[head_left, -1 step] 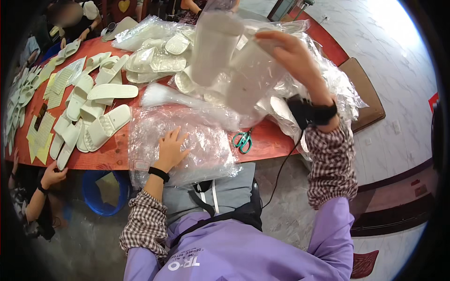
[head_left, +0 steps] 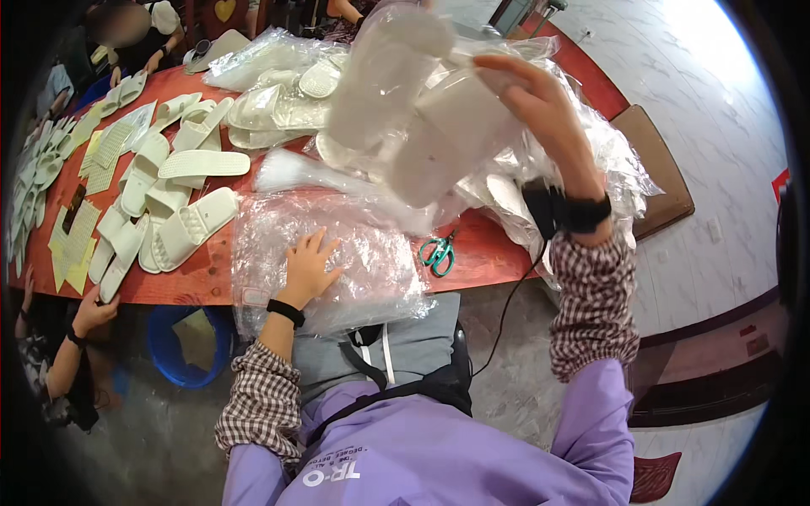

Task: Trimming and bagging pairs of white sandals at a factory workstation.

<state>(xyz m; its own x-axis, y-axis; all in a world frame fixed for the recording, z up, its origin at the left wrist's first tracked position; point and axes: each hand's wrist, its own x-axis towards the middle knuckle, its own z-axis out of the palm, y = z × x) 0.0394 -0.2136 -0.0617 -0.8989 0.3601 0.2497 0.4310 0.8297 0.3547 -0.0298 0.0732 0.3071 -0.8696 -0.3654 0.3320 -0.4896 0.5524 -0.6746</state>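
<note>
My left hand lies with fingers spread on a pile of clear plastic bags at the table's front edge. Raised over the right half of the table, my right hand grips the top of a clear bag holding a pair of pale slippers. Motion blurs this bag, and its lower end hangs above other bagged slippers. Green-handled scissors lie to the right of the bag pile. A bunched roll of clear plastic sits just behind the pile.
Loose pale slippers and yellow sheets cover the table's left side. Co-workers' hands handle slippers at far left and near left. A blue bin stands below the front edge. A black cable hangs from my right wrist.
The bagged slippers in my right hand have swung slightly left, and that hand has shifted a little to the right. My left hand stays in place.
</note>
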